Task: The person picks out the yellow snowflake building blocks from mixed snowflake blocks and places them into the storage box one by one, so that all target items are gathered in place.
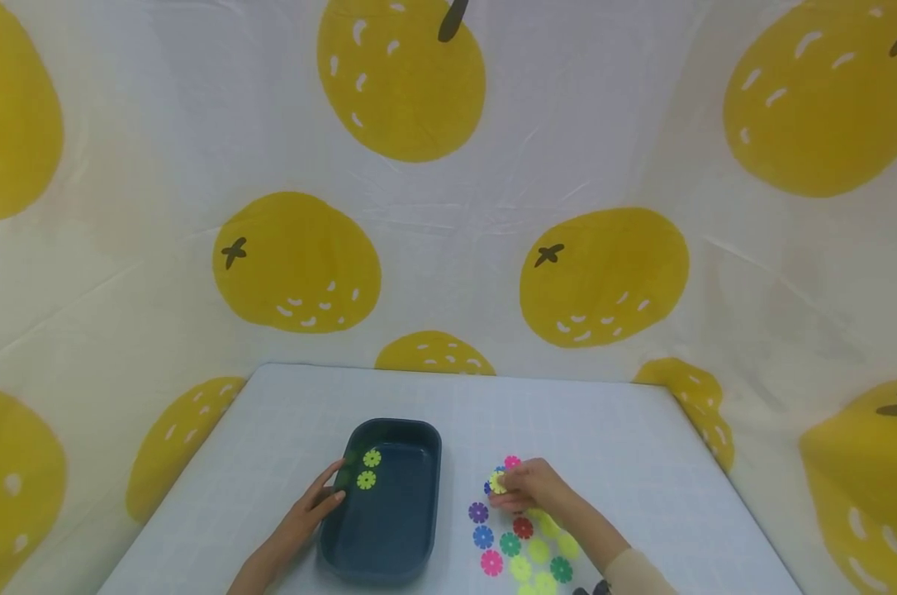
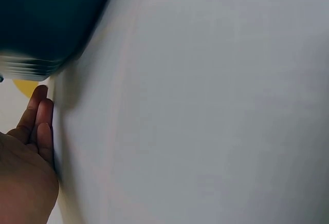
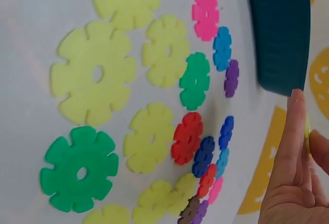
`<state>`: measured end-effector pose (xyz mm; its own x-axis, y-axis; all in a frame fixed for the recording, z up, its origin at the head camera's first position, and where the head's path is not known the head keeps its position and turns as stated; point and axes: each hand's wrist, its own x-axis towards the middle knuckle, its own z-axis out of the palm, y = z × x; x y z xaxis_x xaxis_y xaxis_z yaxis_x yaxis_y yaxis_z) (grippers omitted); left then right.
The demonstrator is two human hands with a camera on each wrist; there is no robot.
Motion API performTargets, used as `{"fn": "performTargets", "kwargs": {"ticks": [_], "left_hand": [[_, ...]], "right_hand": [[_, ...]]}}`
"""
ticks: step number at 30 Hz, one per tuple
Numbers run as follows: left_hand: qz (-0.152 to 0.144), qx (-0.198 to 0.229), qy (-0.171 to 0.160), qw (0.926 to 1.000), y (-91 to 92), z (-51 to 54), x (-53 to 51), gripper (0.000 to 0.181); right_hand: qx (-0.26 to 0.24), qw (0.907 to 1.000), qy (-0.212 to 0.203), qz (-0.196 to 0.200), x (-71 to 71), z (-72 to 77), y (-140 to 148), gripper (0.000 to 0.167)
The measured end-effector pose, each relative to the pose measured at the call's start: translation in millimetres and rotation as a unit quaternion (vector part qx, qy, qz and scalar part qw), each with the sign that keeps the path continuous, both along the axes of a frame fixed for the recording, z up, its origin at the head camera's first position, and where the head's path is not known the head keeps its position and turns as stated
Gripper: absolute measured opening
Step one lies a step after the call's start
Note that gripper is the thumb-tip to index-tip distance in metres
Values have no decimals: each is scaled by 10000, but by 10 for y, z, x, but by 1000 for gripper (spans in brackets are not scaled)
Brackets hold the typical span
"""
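Note:
A dark blue tray [image 1: 389, 529] stands on the white table, with two yellow-green notched discs [image 1: 366, 479] in its upper left part. My left hand [image 1: 300, 521] rests at the tray's left rim, fingers fairly straight; the left wrist view shows the hand [image 2: 31, 152] below the blurred tray [image 2: 46, 13]. Right of the tray, my right hand [image 1: 533, 487] pinches a yellow disc [image 1: 497, 482] between thumb and fingers, above the loose discs. In the right wrist view, that disc [image 3: 307, 131] appears edge-on between the thumb and fingers of my right hand [image 3: 295, 178].
Loose discs in yellow, green [image 3: 79, 170], red [image 3: 187, 138], pink [image 1: 491, 564], blue [image 1: 482, 537] and purple [image 1: 478, 512] lie right of the tray. A small dark object [image 1: 600, 587] is at the bottom edge near the right sleeve. A fruit-patterned cloth [image 1: 448, 248] hangs behind the table.

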<state>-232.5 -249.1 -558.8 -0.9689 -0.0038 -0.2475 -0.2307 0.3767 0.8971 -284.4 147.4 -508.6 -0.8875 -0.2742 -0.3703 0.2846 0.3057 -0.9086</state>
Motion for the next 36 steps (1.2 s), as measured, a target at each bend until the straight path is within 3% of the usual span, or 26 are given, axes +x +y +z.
{"fn": "performTargets", "kwargs": {"ticks": [8,13,25,36], "left_hand": [[-7,-9,-51,10000,-14,0,2,72],[-42,-5,-22,10000,-12,10,11,71],[1,12,-78,10000,-7,11,-9,73],[-7,109,-129,9999,-17,5,1,72]], "right_hand": [[-442,9989,-112,-86,-8,159,-107,43],[-401,9991,-111,-110,-29,239,-205,52],[-362,9992,85,150,-35,430,-481,32],[-456,9976,-85,514,-112,555,-882,21]]}}
